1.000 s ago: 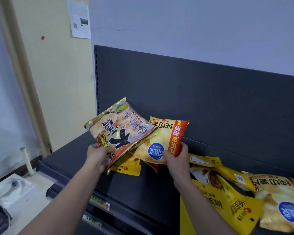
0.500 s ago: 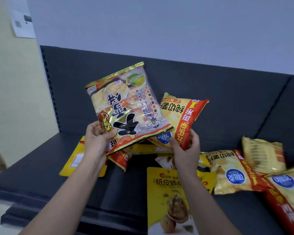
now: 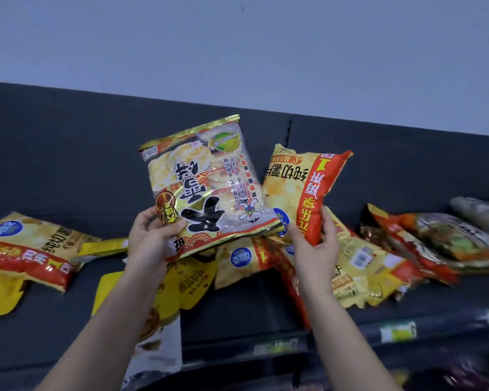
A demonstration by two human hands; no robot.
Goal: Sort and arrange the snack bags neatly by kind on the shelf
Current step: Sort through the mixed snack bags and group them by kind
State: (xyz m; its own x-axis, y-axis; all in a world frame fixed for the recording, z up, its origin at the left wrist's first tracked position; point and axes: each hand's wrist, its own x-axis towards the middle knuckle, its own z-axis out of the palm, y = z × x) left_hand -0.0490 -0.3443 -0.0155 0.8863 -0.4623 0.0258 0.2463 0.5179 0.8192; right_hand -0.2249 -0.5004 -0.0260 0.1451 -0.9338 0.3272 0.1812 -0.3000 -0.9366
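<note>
My left hand grips the lower corner of a gold-trimmed rice cracker bag, held upside down above the dark shelf. My right hand holds a yellow and red chip bag just to its right, also inverted and partly behind the cracker bag. Below both hands lie another chip bag and a yellow pouch flat on the shelf. A further chip bag lies at the far left.
A loose heap of mixed bags covers the right part of the shelf. Price labels sit on the shelf's front rail. A pale wall rises behind the dark back panel.
The view has swung to the right along the shelf. Both hands keep their bags, now raised a little higher, and more bags on the right have come into view.
</note>
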